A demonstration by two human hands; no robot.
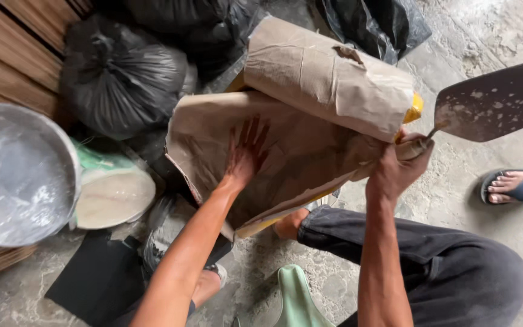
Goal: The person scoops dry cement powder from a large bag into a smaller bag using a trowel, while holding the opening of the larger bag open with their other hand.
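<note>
The left hand lay flat on the brown paper sack, fingers spread and pressed against the paper, pinching nothing. The right hand was closed around the handle of a trowel, fingers wrapped tight, and it also bunched the sack's right edge. The trowel blade, flecked with pale residue, pointed away to the right above the concrete floor.

The sack rested on the floor between the person's knees and a heap of tied black plastic bags. Its upper part was folded over, with a torn flap and a yellow lining showing at the fold.

To the left stood a round metal pan, and just beside it a bag of pale powder. Wooden boards lined the far left. A green plastic object lay near the bottom edge. Another person's sandalled foot stood at the right, well apart from the sack.
</note>
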